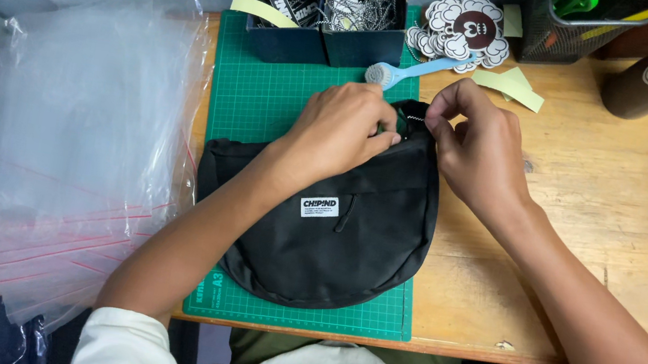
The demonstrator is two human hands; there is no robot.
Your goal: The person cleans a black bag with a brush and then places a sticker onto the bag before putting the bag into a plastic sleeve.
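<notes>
Black bag (314, 241) flat, long axis L-R; both hands (341, 128) pinching top edge.

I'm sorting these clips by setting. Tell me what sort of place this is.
Probably a small packing workbench: a black fabric sling bag lies on a green gridded cutting mat, beside a stack of clear plastic zip bags and a dark box of metal chains.

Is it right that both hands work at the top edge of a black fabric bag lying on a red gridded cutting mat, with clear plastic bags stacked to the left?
Not quite: the gridded cutting mat is green, not red, as the head view shows. The rest holds: the left hand and the right hand work at the top edge of the black fabric bag, with clear plastic bags stacked to the left.
</notes>
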